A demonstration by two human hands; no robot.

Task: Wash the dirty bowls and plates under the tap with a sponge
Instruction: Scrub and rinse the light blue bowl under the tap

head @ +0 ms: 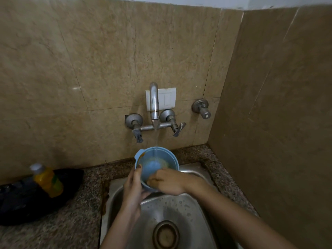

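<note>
A light blue bowl (pixel 158 159) with a small side handle is tilted toward me under the steel wall tap (pixel 154 103). A thin stream of water runs into it. Brownish residue smears its inside. My left hand (pixel 133 186) grips the bowl's left rim and side. My right hand (pixel 168 183) presses against the bowl's near rim, fingers curled. I cannot tell if a sponge is inside that hand. Both hands are above the steel sink (pixel 179 209).
A yellow bottle (pixel 47 179) with a white cap lies on a dark object (pixel 27 203) on the speckled granite counter (pixel 71 221) at the left. The drain (pixel 166 234) is in the sink's middle. Tiled walls close the back and right. A separate valve (pixel 202 107) sticks out at the right.
</note>
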